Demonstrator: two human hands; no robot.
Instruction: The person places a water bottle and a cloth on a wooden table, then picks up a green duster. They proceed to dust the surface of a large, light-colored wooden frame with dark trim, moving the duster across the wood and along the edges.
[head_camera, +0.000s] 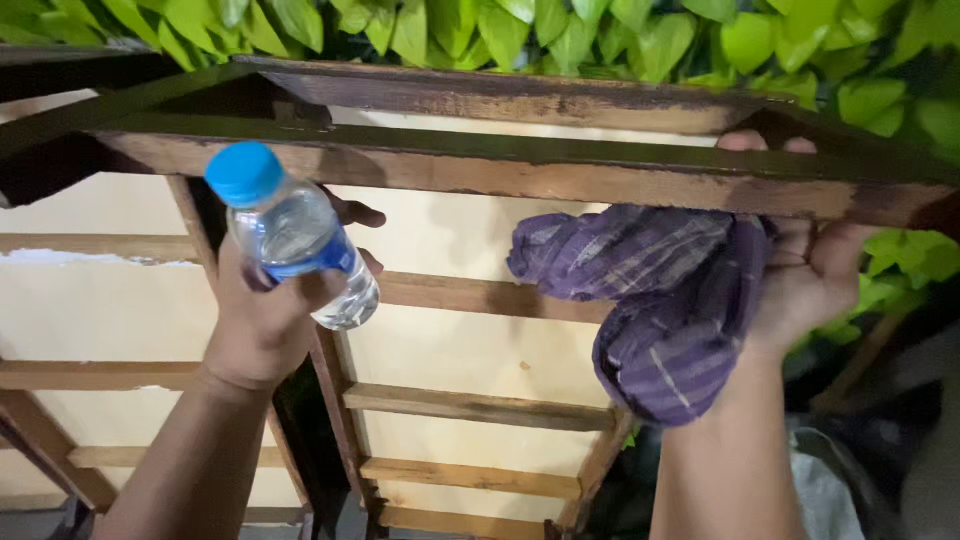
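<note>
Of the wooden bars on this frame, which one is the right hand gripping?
The topmost front rail, dark and worn, running across the frame just under the leaves. The right hand grips its right end with a purple cloth; the paler rungs below are untouched.

Both forearms rise from the bottom edge, bare and well apart. The left hand (262, 320) shows its back, wrist straight, fingers curled forward in a closed grip with fingertips showing past its far side. The right hand (815, 265) is raised higher, palm turned leftward, fingers hooked upward with two fingertips (745, 141) showing on top, thumb hidden
</note>
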